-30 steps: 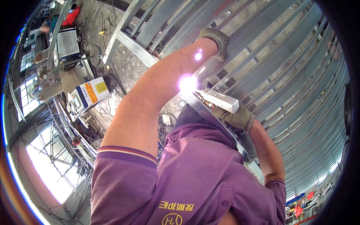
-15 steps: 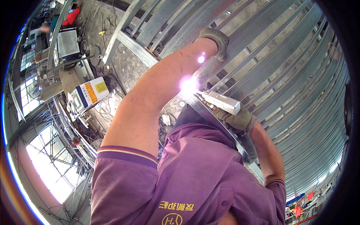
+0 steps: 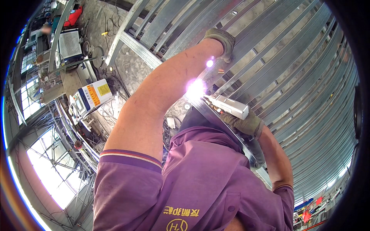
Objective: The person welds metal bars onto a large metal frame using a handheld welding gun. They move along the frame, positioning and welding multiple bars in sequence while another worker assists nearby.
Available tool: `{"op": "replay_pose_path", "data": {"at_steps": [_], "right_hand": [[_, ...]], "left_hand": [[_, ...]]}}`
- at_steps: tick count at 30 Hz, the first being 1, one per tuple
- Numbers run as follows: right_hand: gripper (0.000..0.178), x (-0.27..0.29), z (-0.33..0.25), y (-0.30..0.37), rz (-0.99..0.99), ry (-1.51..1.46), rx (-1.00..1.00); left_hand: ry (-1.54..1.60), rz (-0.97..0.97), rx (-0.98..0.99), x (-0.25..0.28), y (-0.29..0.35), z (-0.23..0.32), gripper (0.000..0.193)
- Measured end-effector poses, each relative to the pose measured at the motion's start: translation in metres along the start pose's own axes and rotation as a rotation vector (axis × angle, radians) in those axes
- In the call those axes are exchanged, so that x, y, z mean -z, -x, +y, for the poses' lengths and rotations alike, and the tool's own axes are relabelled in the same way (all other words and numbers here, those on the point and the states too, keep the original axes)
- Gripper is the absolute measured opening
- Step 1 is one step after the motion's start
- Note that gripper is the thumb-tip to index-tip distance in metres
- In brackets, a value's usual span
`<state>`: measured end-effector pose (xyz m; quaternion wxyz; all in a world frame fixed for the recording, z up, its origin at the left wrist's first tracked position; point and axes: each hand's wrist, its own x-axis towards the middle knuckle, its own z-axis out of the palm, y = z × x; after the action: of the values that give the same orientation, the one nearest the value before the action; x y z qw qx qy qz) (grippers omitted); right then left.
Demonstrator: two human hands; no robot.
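Observation:
My right hand [image 3: 246,125], in a grey-green work glove, is wrapped round a pale, box-shaped handheld welding gun [image 3: 231,106]. From the gun's narrow tip, a glaring white-violet light [image 3: 196,88] falls on the edge of a galvanized metal frame [image 3: 217,119] and hides the spot beneath it. Farther off, my gloved left hand [image 3: 221,40] curls over a metal bar of the same frame. Its fingertips are mostly out of sight. A smaller bright spot [image 3: 209,63] shows beside my left wrist.
Long parallel metal slats [image 3: 293,77] stretch across the right side. On the left stand a white machine with coloured labels [image 3: 94,94] and a grey grille-fronted unit [image 3: 70,43]. Cables [image 3: 121,86] trail over the concrete floor, and a red object [image 3: 73,16] lies farther back.
The welding gun and its glare have shifted very slightly to the right. A small orange streak now shows beside the bright spot. My left hand has stayed in place.

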<state>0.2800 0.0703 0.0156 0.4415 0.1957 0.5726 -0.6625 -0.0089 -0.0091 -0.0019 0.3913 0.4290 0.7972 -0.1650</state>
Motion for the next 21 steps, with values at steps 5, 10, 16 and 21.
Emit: {"op": "replay_pose_path", "data": {"at_steps": [5,10,16,21], "right_hand": [[0.05,0.0009,0.0032,0.0009,0.009,0.007,0.02],[0.051,0.0016,0.0004,0.0004,0.013,0.085,0.003],[0.052,0.0032,-0.0054,0.005,0.001,0.053,-0.036],[0.052,0.0015,-0.0013,0.0021,0.005,0.051,0.034]], "left_hand": [[-0.002,-0.002,-0.003,-0.0016,-0.0015,-0.0022,0.054],[-0.008,0.017,0.002,-0.0022,-0.0013,-0.0031,0.054],[-0.018,0.014,0.005,-0.0028,-0.0023,-0.0049,0.054],[-0.018,0.021,0.005,-0.0036,-0.0031,-0.0054,0.054]]}}
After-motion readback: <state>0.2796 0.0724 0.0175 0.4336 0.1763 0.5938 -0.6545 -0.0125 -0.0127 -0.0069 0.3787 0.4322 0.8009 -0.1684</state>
